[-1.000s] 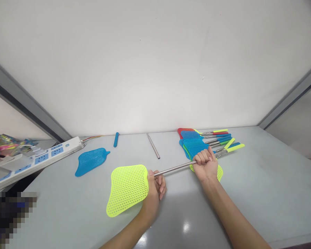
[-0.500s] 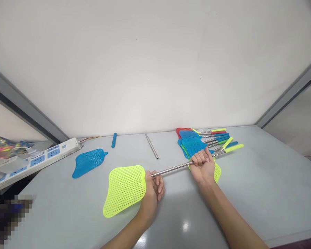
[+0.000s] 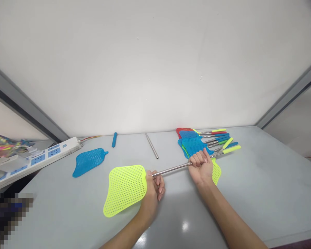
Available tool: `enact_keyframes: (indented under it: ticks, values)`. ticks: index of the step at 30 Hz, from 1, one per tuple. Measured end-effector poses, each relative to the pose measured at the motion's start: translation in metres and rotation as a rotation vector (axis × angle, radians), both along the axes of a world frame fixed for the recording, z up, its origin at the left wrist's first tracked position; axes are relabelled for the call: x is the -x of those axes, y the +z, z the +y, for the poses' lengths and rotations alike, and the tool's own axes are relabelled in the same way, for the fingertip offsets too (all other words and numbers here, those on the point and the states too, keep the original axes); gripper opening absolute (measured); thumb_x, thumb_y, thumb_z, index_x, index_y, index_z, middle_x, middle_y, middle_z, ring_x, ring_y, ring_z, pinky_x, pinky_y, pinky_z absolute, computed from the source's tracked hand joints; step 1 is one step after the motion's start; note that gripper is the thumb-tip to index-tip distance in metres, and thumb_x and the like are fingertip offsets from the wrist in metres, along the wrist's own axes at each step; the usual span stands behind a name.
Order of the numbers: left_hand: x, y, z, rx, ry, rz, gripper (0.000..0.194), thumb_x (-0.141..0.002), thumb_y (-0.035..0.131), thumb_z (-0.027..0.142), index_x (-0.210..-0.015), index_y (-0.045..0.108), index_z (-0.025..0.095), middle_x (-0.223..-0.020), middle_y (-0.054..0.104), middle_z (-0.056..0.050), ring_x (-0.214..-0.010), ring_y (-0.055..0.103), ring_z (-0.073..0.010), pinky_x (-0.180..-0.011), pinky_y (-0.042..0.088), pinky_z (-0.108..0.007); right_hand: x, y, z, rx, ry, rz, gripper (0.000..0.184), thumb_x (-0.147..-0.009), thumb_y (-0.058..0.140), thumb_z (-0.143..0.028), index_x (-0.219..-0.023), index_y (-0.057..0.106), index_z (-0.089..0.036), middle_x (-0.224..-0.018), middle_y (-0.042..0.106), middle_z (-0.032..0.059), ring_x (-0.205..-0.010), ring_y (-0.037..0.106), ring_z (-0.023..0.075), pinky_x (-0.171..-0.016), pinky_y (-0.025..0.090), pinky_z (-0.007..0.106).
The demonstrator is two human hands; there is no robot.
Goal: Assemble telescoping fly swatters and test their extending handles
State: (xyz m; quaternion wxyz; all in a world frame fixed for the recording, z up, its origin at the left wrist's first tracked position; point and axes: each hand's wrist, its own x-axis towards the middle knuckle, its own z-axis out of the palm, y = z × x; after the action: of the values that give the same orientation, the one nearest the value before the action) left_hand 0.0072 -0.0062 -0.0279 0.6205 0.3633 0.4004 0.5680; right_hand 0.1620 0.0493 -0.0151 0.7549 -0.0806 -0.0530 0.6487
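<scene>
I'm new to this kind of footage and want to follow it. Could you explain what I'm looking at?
There is no machine here: these are a person's own bare hands, seen by one camera worn on the head, looking forward and down. That is why the forearms enter from the bottom edge.

The left hand holds a yellow flyswatter head near its base, where a metal rod meets it. The right hand is closed around that rod farther along.

On the grey table, toward the left, lie a loose blue swatter head, a short blue tube and a separate metal rod. Beyond the right hand is an overlapping pile of swatters in several colours. A power strip sits at the far left.
</scene>
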Motion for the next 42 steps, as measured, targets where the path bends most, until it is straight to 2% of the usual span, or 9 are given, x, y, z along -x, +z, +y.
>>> enact_keyframes:
  ticks: [20,34,42]
  values:
    - [0.000,-0.002,-0.002,-0.013,0.031,0.072,0.041,-0.084,0.023,0.046,-0.054,0.029,0.018,-0.040,0.030,0.006,-0.032,0.020,-0.0050,-0.035,0.017,-0.021,0.005,-0.004,-0.001,0.014,0.016,-0.009,0.042,-0.082,0.041,-0.027,-0.049,0.017,-0.018,-0.039,0.014,-0.0085,-0.034,0.011,0.0070,-0.031,0.019,0.020]
    - [0.000,-0.004,0.001,0.012,0.003,0.081,0.042,-0.082,0.024,0.049,-0.054,0.029,0.018,-0.040,0.031,0.006,-0.032,0.021,-0.0045,-0.036,0.017,-0.021,0.010,-0.005,-0.003,0.015,0.011,0.001,0.040,-0.081,0.042,-0.022,-0.049,0.017,-0.018,-0.039,0.014,-0.0086,-0.034,0.012,0.0069,-0.031,0.020,0.020]
    - [-0.009,0.007,-0.003,0.055,-0.027,0.203,0.046,-0.078,0.025,0.057,-0.052,0.030,0.019,-0.039,0.031,0.005,-0.033,0.023,-0.0055,-0.036,0.017,-0.022,-0.007,0.005,0.002,0.044,0.048,0.014,0.040,-0.082,0.040,-0.025,-0.049,0.019,-0.018,-0.040,0.013,-0.0081,-0.034,0.013,0.0070,-0.030,0.018,0.020]
